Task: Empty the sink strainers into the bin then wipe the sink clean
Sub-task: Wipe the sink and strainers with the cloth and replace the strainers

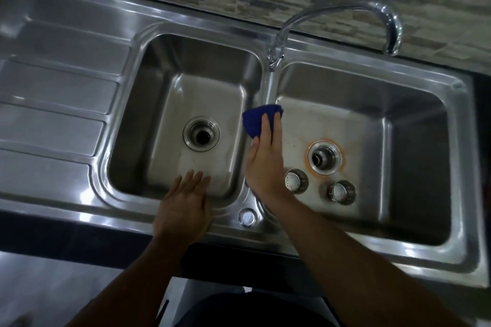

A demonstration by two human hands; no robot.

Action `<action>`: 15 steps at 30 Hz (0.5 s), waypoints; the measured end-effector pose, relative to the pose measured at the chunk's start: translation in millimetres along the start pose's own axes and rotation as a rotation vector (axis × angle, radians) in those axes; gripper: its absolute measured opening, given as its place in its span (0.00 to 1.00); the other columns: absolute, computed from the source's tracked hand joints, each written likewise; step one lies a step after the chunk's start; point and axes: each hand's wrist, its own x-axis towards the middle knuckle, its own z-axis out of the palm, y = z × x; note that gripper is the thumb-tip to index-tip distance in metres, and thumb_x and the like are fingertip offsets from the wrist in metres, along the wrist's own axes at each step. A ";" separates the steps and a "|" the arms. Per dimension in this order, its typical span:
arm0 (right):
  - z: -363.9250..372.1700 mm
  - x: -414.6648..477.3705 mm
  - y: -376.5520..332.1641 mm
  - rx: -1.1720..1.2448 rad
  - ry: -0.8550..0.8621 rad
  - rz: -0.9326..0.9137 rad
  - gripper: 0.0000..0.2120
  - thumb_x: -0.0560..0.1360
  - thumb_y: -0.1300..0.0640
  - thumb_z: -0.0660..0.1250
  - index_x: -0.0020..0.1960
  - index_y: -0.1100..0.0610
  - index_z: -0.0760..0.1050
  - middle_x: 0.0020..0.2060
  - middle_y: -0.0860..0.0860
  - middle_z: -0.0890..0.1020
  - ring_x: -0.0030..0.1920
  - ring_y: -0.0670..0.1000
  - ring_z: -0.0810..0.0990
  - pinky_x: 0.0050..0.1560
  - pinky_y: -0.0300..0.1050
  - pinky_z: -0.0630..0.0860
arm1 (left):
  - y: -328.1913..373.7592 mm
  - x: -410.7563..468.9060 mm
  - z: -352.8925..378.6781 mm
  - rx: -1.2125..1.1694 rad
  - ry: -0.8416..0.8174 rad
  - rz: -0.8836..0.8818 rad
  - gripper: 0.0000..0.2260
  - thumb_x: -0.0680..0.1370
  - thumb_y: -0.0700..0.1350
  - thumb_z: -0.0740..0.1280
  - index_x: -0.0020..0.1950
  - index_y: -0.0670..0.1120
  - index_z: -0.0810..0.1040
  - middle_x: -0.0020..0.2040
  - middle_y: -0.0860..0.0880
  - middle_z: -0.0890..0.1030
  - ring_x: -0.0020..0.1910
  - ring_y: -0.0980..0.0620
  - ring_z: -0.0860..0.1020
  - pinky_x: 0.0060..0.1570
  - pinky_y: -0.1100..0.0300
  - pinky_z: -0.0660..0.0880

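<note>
Head view, looking down on a steel double sink (366, 68) that is filling most of the frame. Both outlets are standing open: a drain (201, 133) in the bowl at centre of frame and a second drain (324, 157) in the bowl at right of frame. A strainer (295, 180) and a second strainer (341, 192) are lying side by side, not touching, on the floor of the right-of-frame bowl, just below its drain. They seem to be parked there so that the drains and walls are lying free for wiping. Whether they are holding scraps is too blurred to tell. No bin is showing.

The right hand (264, 162) is reaching in from the lower right, its forearm crossing the front rim. It is pressing a blue cloth (259, 119) against the divider between the bowls, at centre of frame below the tap (276, 58). Its fingers are lying straight and flat on the cloth, pushing rather than clutching, which suits a rubbing stroke along the ridge.

The left hand (183, 204) is resting palm down on the front rim of the centre bowl, fingers released and spread, holding nothing. It is probably bracing the body. An orange ring (326, 140) is circling the second drain, so that bowl is likely waiting its turn.
</note>
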 end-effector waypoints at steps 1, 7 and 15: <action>1.0 -6.5 1.5 0.010 -0.001 0.002 0.26 0.85 0.54 0.50 0.81 0.54 0.53 0.82 0.53 0.47 0.79 0.56 0.61 0.69 0.53 0.74 | -0.6 2.1 1.4 0.026 -0.013 -0.019 0.24 0.82 0.51 0.57 0.78 0.49 0.67 0.78 0.47 0.68 0.80 0.49 0.61 0.80 0.51 0.55; -11.1 66.1 1.4 0.075 -0.056 0.054 0.25 0.85 0.56 0.53 0.81 0.53 0.53 0.82 0.50 0.48 0.72 0.55 0.71 0.66 0.40 0.72 | 1.3 19.9 -0.8 0.216 -0.127 0.032 0.35 0.77 0.56 0.38 0.81 0.45 0.59 0.81 0.46 0.62 0.82 0.48 0.54 0.81 0.50 0.47; -62.6 150.5 31.1 0.195 0.065 0.178 0.22 0.83 0.64 0.55 0.77 0.57 0.65 0.73 0.56 0.67 0.69 0.55 0.71 0.68 0.38 0.63 | 60.9 88.6 -23.0 -0.029 0.085 -0.011 0.27 0.83 0.51 0.48 0.81 0.44 0.57 0.82 0.44 0.58 0.82 0.49 0.53 0.77 0.56 0.45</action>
